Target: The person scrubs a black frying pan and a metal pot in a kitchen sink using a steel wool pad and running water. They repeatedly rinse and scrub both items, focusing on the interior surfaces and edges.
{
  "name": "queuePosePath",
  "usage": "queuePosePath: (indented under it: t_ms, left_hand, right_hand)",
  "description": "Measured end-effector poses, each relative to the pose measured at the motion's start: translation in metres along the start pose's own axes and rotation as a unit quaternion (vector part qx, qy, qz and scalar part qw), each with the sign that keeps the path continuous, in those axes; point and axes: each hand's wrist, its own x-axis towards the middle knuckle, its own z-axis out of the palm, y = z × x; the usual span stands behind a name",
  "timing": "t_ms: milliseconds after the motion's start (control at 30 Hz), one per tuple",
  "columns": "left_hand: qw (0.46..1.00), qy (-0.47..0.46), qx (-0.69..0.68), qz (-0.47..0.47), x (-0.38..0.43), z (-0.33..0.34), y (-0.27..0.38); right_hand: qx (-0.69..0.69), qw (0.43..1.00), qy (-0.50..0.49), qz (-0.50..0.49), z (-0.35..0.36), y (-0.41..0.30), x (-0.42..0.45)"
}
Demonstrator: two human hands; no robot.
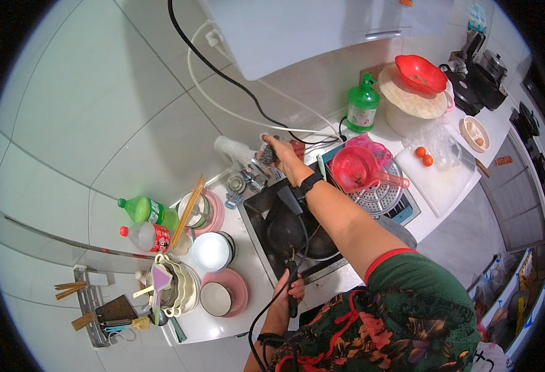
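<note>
My left hand (281, 289) grips the black handle (293, 302) of a dark wok (285, 228), which sits tilted in the sink (255, 247). My right hand (285, 157) reaches across the sink to the wall side, with its fingers around a grey scrubber that looks like steel wool (268, 154). Just beside that hand stands the chrome faucet (256, 178), and a white cloth or net (233, 151) lies behind it. My right forearm covers part of the wok and sink. A black cable hangs across my left wrist.
Right of the sink, a red plastic ladle (354, 167) rests on a perforated steamer plate (384, 197). Beyond are a green pump bottle (363, 107), a white cutting board (440, 186) and tomatoes (424, 157). Left stand bowls (211, 251), chopsticks (189, 209) and two bottles (149, 210). A cabinet (319, 32) overhangs.
</note>
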Motion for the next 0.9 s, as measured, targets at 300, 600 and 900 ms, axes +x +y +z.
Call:
queuePosePath:
  t_ms: [300, 600, 900]
  left_hand:
    - [0.999, 0.024, 0.041, 0.023, -0.006, 0.003, -0.006]
    - [0.995, 0.055, 0.07, 0.037, -0.009, 0.016, -0.008]
    - [0.997, 0.051, 0.054, 0.016, -0.01, 0.011, -0.008]
  right_hand:
    - [-0.018, 0.999, 0.027, -0.023, 0.0, -0.001, -0.005]
    - [0.027, 0.999, 0.019, -0.021, -0.003, 0.01, 0.008]
    - [-0.007, 0.999, 0.022, -0.03, -0.004, 0.01, 0.008]
